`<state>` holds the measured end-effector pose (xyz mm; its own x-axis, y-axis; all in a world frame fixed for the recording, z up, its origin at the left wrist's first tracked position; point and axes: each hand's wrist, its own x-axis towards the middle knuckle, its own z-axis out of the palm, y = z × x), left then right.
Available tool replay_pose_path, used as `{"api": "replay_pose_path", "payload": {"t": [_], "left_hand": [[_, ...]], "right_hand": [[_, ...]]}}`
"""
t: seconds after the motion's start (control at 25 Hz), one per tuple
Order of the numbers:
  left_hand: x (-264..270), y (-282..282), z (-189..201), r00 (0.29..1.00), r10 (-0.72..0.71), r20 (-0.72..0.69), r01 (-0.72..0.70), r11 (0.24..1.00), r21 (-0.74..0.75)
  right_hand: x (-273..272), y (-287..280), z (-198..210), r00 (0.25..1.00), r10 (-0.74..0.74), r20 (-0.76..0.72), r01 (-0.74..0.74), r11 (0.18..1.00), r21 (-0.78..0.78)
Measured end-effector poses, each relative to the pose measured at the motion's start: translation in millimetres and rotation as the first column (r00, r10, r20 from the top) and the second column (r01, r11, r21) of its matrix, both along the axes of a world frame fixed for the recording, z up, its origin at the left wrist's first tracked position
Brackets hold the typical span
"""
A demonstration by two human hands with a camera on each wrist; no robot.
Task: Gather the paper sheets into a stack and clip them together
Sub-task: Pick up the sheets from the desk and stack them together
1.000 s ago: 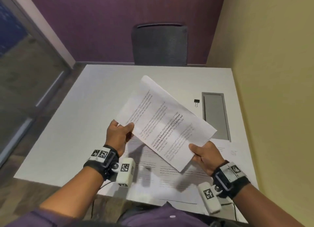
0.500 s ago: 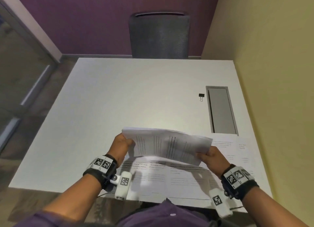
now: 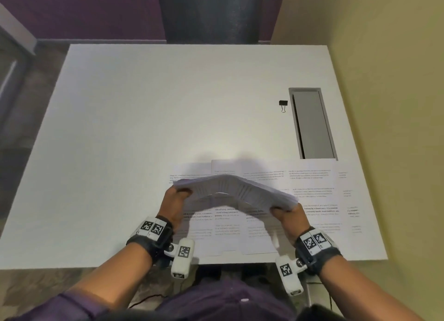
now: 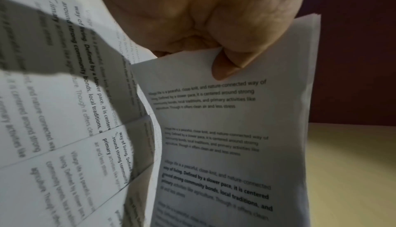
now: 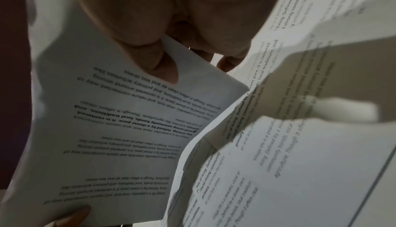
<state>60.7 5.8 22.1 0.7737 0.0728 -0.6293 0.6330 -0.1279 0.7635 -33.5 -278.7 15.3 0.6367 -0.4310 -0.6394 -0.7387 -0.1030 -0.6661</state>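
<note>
Both hands, left hand (image 3: 176, 201) and right hand (image 3: 289, 216), pinch our bowed stack of printed sheets (image 3: 236, 189) by its ends; squeezing inward, we risk the sheets fanning and sliding apart.

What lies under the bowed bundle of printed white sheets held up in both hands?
Under the bowed bundle of printed white sheets, more loose printed pages lie spread on the white table. The bundle and its shadow cover part of them, so their number is unclear.

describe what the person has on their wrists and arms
Each wrist carries a dark strap: the left wrist band and right wrist band have white blocks printed with black-and-white square markers on top. A white capsule-shaped camera with its own marker hangs below each. Forearms are bare; purple sleeves start higher.
</note>
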Motion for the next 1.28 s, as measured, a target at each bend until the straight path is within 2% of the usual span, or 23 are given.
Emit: {"api": "replay_pose_path", "payload": {"t": [0.16, 0.32, 0.4, 0.52, 0.6, 0.72, 0.84, 0.96, 1.0, 1.04, 1.08, 1.12, 1.16, 1.2, 1.24, 1.28], "left_hand": [[-2, 3, -5, 0.997, -0.082, -0.009, 0.082, 0.996, 0.042], [-3, -1, -6, 0.984, -0.177, 0.007, 0.177, 0.984, -0.005], [-6, -2, -10, 0.982, -0.187, 0.007, 0.187, 0.982, 0.037], [-6, -1, -16, 0.986, -0.166, -0.014, 0.167, 0.984, 0.057], [-11, -1, -16, 0.972, -0.233, -0.039, 0.236, 0.969, 0.078], [-14, -2, -10, 0.942, -0.335, 0.016, 0.328, 0.929, 0.170], [-8, -3, 8, 0.920, -0.376, 0.112, 0.347, 0.914, 0.211], [7, -15, 49, 0.843, -0.484, 0.235, 0.418, 0.864, 0.279], [14, -21, 64, 0.809, -0.522, 0.270, 0.442, 0.843, 0.306], [20, -25, 75, 0.770, -0.565, 0.297, 0.466, 0.815, 0.345], [25, -31, 87, 0.720, -0.614, 0.322, 0.486, 0.778, 0.398], [29, -37, 97, 0.663, -0.665, 0.345, 0.500, 0.736, 0.456], [33, -45, 107, 0.599, -0.715, 0.361, 0.512, 0.688, 0.514], [36, -53, 116, 0.536, -0.763, 0.361, 0.523, 0.636, 0.568], [37, -61, 125, 0.487, -0.802, 0.345, 0.532, 0.586, 0.611], [39, -70, 133, 0.451, -0.829, 0.331, 0.532, 0.548, 0.646]], "right_hand": [[1, -1, 8, 0.998, 0.067, -0.015, -0.068, 0.997, -0.039], [2, -4, 3, 0.997, 0.076, 0.012, -0.075, 0.997, -0.035], [-2, -5, 0, 0.995, 0.099, -0.022, -0.100, 0.993, -0.057], [-9, -11, -3, 0.994, 0.109, 0.024, -0.107, 0.992, -0.068], [-14, -14, -2, 0.991, 0.129, 0.033, -0.127, 0.991, -0.042], [-15, -20, 4, 0.982, 0.181, 0.053, -0.180, 0.983, -0.017], [-9, -31, 15, 0.989, 0.134, 0.058, -0.135, 0.991, 0.015], [1, -48, 44, 0.977, 0.004, 0.214, -0.037, 0.988, 0.150], [7, -54, 56, 0.962, -0.008, 0.273, -0.018, 0.996, 0.092], [12, -60, 67, 0.947, 0.068, 0.315, -0.055, 0.997, -0.050], [18, -65, 78, 0.919, 0.233, 0.320, -0.158, 0.957, -0.243], [24, -67, 88, 0.848, 0.451, 0.278, -0.303, 0.843, -0.445], [30, -67, 95, 0.736, 0.645, 0.208, -0.431, 0.682, -0.591], [36, -65, 103, 0.622, 0.766, 0.161, -0.526, 0.561, -0.639], [38, -62, 109, 0.547, 0.821, 0.163, -0.578, 0.511, -0.636], [38, -63, 113, 0.527, 0.826, 0.200, -0.603, 0.529, -0.597]]}}
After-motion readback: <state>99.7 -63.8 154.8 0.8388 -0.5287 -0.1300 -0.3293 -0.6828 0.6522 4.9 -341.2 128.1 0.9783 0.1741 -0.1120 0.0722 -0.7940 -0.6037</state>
